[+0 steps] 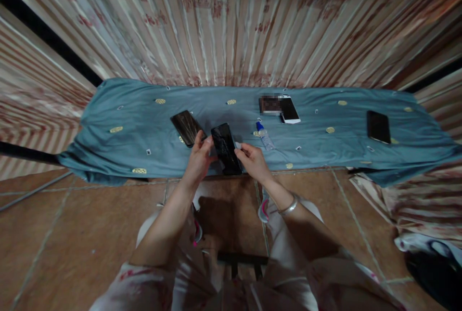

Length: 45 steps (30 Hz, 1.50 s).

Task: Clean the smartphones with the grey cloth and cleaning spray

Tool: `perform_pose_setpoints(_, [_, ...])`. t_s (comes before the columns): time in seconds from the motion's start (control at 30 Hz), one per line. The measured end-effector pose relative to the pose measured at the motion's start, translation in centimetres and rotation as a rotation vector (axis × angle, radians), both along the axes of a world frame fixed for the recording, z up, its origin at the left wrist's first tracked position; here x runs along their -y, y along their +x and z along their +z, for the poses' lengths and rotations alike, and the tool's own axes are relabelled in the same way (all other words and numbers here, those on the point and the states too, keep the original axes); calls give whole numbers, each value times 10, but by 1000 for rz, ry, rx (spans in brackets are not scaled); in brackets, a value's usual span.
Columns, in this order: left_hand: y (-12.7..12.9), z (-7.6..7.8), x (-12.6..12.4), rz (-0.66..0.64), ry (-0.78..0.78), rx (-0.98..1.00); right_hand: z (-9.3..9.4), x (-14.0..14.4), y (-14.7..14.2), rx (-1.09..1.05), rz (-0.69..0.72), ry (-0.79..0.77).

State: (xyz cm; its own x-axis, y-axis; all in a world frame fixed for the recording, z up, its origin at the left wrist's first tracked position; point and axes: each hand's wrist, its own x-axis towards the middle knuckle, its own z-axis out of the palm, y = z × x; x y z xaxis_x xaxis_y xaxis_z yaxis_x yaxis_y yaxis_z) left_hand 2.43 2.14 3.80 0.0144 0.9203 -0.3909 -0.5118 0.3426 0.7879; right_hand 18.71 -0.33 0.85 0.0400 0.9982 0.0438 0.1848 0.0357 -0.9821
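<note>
Both hands hold one black phone (225, 146) above the near edge of a low bench covered with a blue cloth (126, 109). My left hand (198, 159) grips the phone's left side near the top. From the right, my right hand (252, 159) pinches its edge, with a small pale object at the fingertips. The phone's screen shows crack-like lines. Another dark phone (186, 127) lies on the cloth just left of it.
A small clear bottle with a blue cap (264, 135) lies right of my hands. A white phone (289, 109) lies farther back, and a black phone (378, 126) lies at the far right. Striped curtains hang behind. Brown tiles cover the floor.
</note>
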Motion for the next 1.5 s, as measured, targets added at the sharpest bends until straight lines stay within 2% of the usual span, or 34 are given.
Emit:
perform_pose_setpoints(0.23, [-11,-2,-4,-38,39,-30,1,-5,1,-169,-29,-83])
perform_pose_setpoints(0.5, [-19,-11,-9,-22,65,14,0,-10,-3,-523,-98,-204])
perform_pose_setpoints(0.63, [-13,-16,-8,-68,60,74,5,-10,-2,-649,-120,-251])
perform_pose_setpoints(0.87, [9,-19,1,-110,5,172,6,-9,-1,-713,-94,-331])
perform_pose_setpoints(1.1, [7,-18,0,-140,-92,242,5,-9,-5,-599,-86,-228])
perform_pose_setpoints(1.23, [3,-17,-1,-124,-93,234,0,-10,-1,-517,-102,-183])
perform_pose_setpoints(1.37, [0,-19,-3,-88,-93,224,-3,-11,5,-391,-134,-63])
perform_pose_setpoints(1.5, [2,-17,-2,-54,-111,198,1,-9,10,-198,-139,97])
